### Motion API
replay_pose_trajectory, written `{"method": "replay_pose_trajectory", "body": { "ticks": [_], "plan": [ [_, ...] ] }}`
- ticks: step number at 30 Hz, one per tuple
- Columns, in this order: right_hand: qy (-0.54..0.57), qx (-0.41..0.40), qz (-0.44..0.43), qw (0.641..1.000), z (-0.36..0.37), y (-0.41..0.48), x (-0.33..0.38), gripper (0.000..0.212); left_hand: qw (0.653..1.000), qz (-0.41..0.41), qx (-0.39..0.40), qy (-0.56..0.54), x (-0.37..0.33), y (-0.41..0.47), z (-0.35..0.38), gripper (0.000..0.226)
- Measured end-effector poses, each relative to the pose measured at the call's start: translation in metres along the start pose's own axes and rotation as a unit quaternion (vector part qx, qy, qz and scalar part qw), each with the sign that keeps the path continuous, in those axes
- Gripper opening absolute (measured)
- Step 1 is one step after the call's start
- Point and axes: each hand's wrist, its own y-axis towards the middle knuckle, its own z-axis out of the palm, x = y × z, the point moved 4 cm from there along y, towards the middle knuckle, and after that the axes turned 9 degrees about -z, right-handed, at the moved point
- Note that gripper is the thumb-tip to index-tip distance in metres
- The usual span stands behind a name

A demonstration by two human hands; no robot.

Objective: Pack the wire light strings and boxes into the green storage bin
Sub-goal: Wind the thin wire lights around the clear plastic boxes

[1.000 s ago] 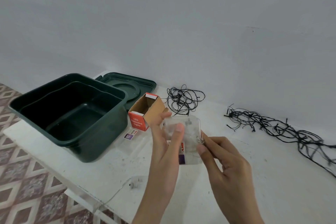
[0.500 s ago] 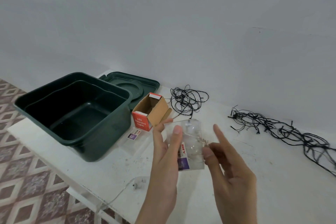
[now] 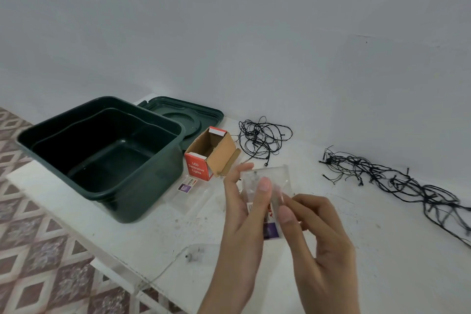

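Filling the left of the frame, the green storage bin (image 3: 102, 155) sits open on the white bench (image 3: 382, 250), smooth dark plastic, its lid (image 3: 193, 117) flat behind. Black wire strings lie tangled at right (image 3: 397, 181) and centre (image 3: 262, 137). An open red cardboard box (image 3: 211, 155) lies beside the bin. Lower centre, the left hand (image 3: 242, 216) and right hand (image 3: 318, 237) pinch a clear plastic box (image 3: 267, 201).

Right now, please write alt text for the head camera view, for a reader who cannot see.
Both hands, left hand and right hand, hold a clear plastic box above a white table; the green bin stands empty.
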Motion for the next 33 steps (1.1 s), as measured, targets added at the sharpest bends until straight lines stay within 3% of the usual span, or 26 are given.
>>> {"method": "replay_pose_trajectory", "body": {
  "ticks": [5,10,14,18,23,27,29,33],
  "plan": [
    [0.045,0.036,0.024,0.998,-0.002,0.003,-0.002,0.037,0.999,-0.015,-0.023,-0.029,0.004,0.005,-0.008,0.036],
    [-0.045,-0.016,-0.021,0.999,-0.002,-0.001,-0.001,0.024,0.998,-0.032,-0.014,-0.054,0.007,0.006,-0.008,0.033],
    [-0.070,0.019,-0.047,0.996,0.004,-0.005,-0.003,0.037,0.998,-0.025,-0.015,-0.047,0.005,0.006,-0.008,0.041],
    [-0.040,-0.004,-0.038,0.998,-0.004,-0.002,-0.002,0.034,0.998,-0.027,-0.007,-0.057,0.002,0.008,-0.009,0.045],
    [-0.141,0.005,-0.100,0.985,-0.001,-0.002,0.003,0.035,0.998,-0.031,0.012,-0.051,0.003,0.006,-0.004,0.040],
    [-0.066,0.035,-0.024,0.997,-0.001,0.001,0.000,0.046,0.998,-0.034,0.031,-0.038,0.001,0.006,-0.003,0.036],
    [-0.023,0.042,0.031,0.998,-0.005,0.003,-0.006,0.045,0.998,-0.038,0.039,-0.035,0.001,0.006,-0.004,0.049],
    [-0.042,0.025,0.016,0.999,-0.009,0.007,-0.009,0.035,0.998,-0.046,0.008,-0.049,0.005,0.006,-0.005,0.052]
  ]
}}
